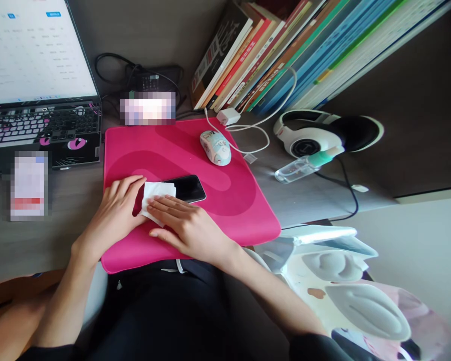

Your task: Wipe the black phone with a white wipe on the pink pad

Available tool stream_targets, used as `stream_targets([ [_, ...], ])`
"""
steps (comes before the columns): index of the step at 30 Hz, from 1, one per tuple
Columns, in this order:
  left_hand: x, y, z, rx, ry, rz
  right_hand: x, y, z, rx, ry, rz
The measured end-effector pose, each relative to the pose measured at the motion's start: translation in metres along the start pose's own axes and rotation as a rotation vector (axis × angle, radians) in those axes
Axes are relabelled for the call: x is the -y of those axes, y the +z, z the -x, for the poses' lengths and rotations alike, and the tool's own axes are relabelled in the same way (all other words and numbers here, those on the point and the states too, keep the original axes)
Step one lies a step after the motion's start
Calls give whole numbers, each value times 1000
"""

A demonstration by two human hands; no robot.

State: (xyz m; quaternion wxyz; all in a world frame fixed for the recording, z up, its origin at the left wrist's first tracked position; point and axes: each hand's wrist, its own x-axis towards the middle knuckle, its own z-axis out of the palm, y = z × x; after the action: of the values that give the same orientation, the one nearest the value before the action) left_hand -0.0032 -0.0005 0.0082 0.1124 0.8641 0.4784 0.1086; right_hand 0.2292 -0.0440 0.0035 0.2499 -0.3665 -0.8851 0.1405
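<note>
A black-screened smartphone (190, 189) lies on the bright pink mouse pad (244, 215), its left part covered by a folded white tissue (160, 191). My right hand (186, 220) presses the tissue down on the phone, its fingers together and stretched out over it, thumb apart. My left hand (116, 208) rests at the phone's left end, fingers extended over the pad beside the tissue. A gap shows between its index finger and thumb; the thumb's tip is hidden near the tissue. Farther back on the pad sits a patterned computer mouse (215, 148).
At the left stands a laptop (41, 125), with a blurred-out item (29, 185) in front. Books (255, 60) line the back. A charger (228, 116) with white cable, headphones (315, 135) and a clear spray bottle (298, 168) lie right. White moulded packaging (368, 306) is beside the desk.
</note>
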Motion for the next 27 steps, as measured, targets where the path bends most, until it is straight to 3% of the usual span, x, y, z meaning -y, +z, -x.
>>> stream_targets([
  [10,-4,-2,-1,5,-10,-28,-19,-11,33,-159,26,183],
  [17,-5,-2,1,1,-5,-16,-32,-17,62,-146,127,169],
  [27,-4,-3,0,2,-5,-6,-54,-12,32,-87,233,142],
])
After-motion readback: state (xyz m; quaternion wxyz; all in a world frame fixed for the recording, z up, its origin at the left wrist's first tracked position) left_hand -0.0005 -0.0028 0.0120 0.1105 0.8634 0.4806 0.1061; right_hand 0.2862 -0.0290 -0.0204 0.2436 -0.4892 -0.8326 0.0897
